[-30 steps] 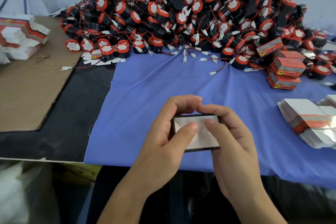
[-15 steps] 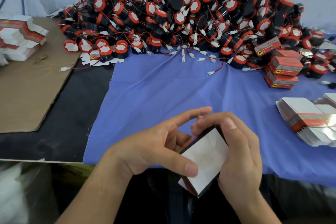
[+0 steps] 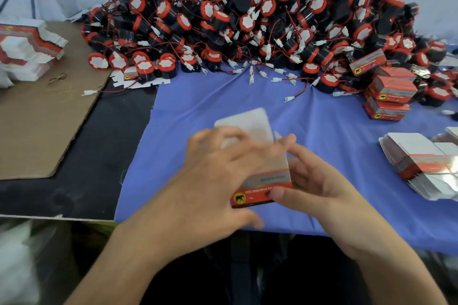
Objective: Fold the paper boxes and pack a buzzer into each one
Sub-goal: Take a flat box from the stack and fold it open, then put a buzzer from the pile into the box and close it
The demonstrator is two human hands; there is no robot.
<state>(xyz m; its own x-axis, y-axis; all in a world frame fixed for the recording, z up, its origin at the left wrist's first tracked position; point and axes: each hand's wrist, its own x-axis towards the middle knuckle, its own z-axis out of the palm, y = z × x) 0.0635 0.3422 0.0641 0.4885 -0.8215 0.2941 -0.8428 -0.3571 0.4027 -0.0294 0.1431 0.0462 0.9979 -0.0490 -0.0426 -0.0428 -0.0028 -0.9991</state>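
The paper box (image 3: 267, 178) you hold has a round yellow sign with a black elephant on its red strip. The words beside it are too blurry to read. The packed boxes (image 3: 391, 93) show the same elephant sign.

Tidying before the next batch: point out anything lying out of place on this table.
A flat box blank lies pinned under the buzzer pile at its front left edge, off the blue cloth. A white connector on its red wire trails from the pile onto the cardboard sheet. Nothing looks damaged or spilled.
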